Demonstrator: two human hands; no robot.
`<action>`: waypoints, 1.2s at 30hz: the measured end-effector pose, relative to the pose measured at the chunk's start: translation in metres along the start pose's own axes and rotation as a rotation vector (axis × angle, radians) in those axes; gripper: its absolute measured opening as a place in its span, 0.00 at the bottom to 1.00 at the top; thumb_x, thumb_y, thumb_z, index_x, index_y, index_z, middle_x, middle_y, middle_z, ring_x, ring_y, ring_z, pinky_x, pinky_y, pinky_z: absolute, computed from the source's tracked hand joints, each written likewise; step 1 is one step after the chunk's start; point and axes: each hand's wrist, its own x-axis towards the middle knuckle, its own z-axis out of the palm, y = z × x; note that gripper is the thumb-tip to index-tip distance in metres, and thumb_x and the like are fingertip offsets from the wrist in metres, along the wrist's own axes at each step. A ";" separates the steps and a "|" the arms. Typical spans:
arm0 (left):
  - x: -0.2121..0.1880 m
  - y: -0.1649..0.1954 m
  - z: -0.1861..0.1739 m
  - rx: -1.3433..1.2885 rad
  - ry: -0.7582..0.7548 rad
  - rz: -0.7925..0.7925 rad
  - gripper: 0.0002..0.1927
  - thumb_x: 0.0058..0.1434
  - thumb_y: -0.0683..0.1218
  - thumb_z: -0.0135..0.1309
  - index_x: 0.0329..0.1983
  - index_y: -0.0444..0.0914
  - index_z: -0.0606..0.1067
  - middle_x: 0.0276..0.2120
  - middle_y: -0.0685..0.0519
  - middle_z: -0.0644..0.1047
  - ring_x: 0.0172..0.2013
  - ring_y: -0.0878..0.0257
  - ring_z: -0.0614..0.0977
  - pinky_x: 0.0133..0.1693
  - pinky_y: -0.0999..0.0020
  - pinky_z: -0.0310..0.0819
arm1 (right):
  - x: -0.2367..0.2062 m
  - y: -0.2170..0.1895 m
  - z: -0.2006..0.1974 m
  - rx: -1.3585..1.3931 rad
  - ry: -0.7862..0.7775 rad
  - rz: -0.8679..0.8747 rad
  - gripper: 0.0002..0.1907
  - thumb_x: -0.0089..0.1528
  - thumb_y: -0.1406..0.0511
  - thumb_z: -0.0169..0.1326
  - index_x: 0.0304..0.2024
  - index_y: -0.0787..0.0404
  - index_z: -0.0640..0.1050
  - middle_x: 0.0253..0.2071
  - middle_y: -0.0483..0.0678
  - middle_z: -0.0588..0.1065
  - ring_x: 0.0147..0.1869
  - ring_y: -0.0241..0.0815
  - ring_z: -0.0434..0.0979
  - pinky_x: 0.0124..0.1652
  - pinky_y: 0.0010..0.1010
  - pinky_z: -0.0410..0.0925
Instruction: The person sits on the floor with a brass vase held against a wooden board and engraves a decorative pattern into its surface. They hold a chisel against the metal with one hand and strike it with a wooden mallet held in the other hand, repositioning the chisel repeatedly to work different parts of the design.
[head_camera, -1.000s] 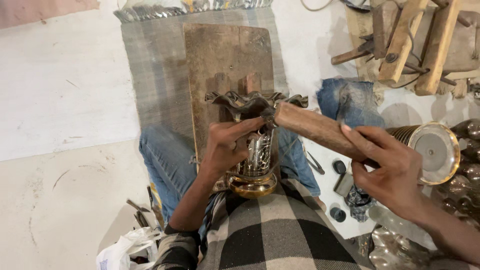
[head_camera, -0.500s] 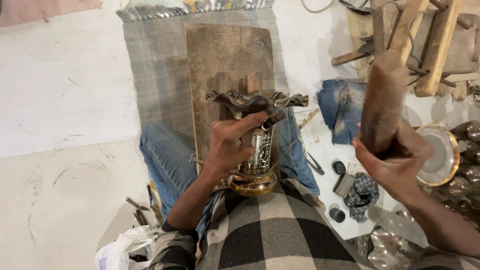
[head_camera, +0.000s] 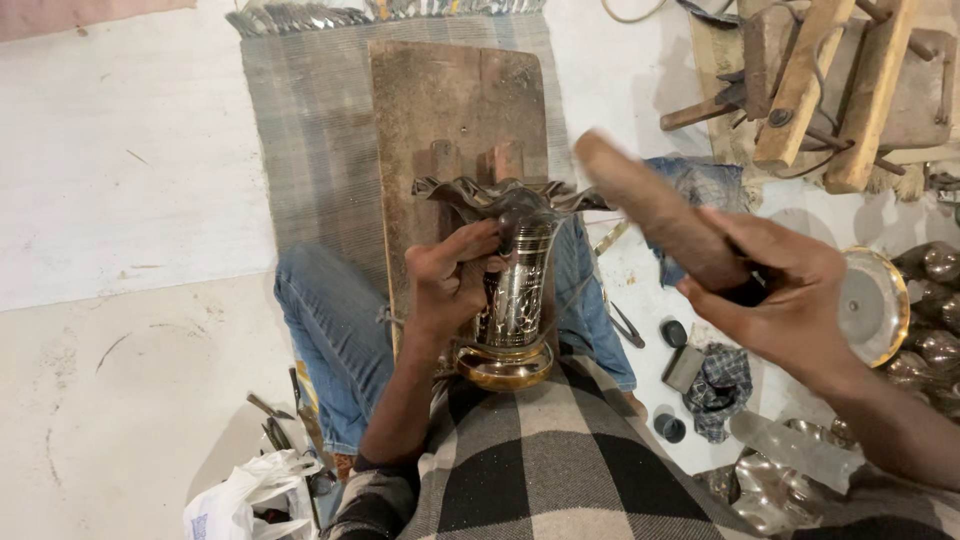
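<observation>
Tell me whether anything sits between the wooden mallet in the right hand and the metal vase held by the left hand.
Nothing visible does. The wooden mallet in the right hand points at the vase, with open air between its head and the wavy rim. The left hand grips the vase's neck on the far side.

Metalwork workshop (floor-strewn tools (head_camera: 272, 425))

Left hand (head_camera: 450, 285): fingers curled shut around the vase (head_camera: 515, 300), thumb up near its flared rim, wrist bent. Left forearm: bare, runs down to a dark cuff at the lower edge of view, over the lap.

Right hand (head_camera: 785, 300): raised to the right of the left, well apart from it; fingers wrapped fast on the mallet (head_camera: 660, 215), which slants up-left. Right forearm: bare, runs to the lower right corner of view.
</observation>
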 end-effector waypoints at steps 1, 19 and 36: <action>0.000 -0.003 0.000 -0.003 0.007 0.006 0.12 0.63 0.32 0.57 0.50 0.32 0.79 0.39 0.44 0.85 0.40 0.58 0.89 0.40 0.69 0.89 | 0.002 -0.001 -0.003 -0.011 0.011 0.013 0.29 0.56 0.74 0.63 0.60 0.60 0.75 0.50 0.52 0.79 0.48 0.35 0.82 0.48 0.28 0.77; 0.009 0.007 0.002 -0.002 -0.019 0.015 0.15 0.61 0.30 0.52 0.47 0.34 0.81 0.38 0.45 0.85 0.37 0.58 0.89 0.37 0.69 0.87 | 0.019 0.009 -0.030 -0.570 -0.276 -0.162 0.36 0.55 0.74 0.58 0.67 0.51 0.71 0.53 0.54 0.79 0.38 0.39 0.82 0.30 0.26 0.73; 0.007 0.005 -0.002 -0.045 -0.082 0.001 0.21 0.59 0.27 0.49 0.51 0.36 0.80 0.39 0.47 0.85 0.40 0.59 0.90 0.42 0.70 0.88 | 0.007 0.004 -0.037 -0.889 -0.368 -0.136 0.35 0.53 0.70 0.65 0.63 0.45 0.73 0.47 0.50 0.81 0.34 0.43 0.82 0.27 0.32 0.75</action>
